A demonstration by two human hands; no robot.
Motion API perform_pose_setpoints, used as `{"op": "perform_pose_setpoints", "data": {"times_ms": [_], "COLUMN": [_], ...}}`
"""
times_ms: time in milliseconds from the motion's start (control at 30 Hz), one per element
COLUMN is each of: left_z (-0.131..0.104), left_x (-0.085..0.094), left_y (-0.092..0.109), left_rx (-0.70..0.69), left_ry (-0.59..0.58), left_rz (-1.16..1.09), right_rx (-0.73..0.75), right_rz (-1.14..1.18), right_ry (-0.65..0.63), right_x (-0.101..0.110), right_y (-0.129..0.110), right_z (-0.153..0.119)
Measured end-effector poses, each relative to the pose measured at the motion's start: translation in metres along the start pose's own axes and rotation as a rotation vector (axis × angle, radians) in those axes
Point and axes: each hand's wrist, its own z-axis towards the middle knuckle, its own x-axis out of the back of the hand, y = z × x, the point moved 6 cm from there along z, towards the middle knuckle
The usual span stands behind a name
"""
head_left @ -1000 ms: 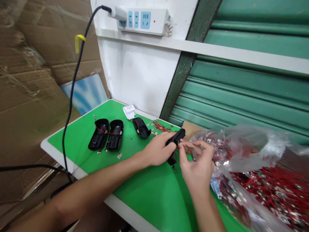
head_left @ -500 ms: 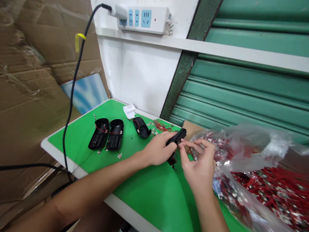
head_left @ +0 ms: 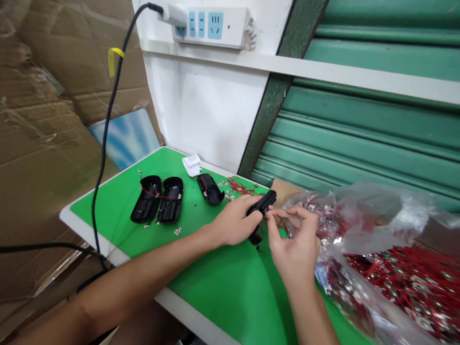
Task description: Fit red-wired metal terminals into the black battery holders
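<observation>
My left hand (head_left: 239,220) is wrapped round a black plastic case (head_left: 266,201), held tilted above the green table top (head_left: 226,282). At the right side of that case, my right hand (head_left: 293,232) pinches with thumb and forefinger; what lies between the fingertips is too small to make out. Thin red wires hang near these fingers. Two open black shells, one (head_left: 146,199) beside the other (head_left: 171,200), lie on the left of the table with red wires across them. A third black shell (head_left: 210,189) rests farther back.
Red wires with metal contacts (head_left: 239,186) lie loose behind my hands. Clear plastic bags (head_left: 381,220) full of red-wired parts (head_left: 413,282) stand at the right. A folded white paper (head_left: 191,164) sits at the back edge. A black cable (head_left: 106,129) hangs at the left.
The view has shifted slightly. Both hands stay at the black case, with the right fingers almost unmoved.
</observation>
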Motion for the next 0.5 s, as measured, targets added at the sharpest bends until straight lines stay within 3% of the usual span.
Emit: {"op": "perform_pose_setpoints", "data": {"times_ms": [500], "left_z": [0.0000], "left_x": [-0.0024], "left_y": [-0.0031], "left_rx": [0.013], "left_ry": [0.002], "left_rz": [-0.021], "right_rx": [0.099], "right_rz": [-0.100], "right_ry": [0.041], "right_x": [0.0012], "right_y": [-0.0055], "right_z": [-0.0010]}}
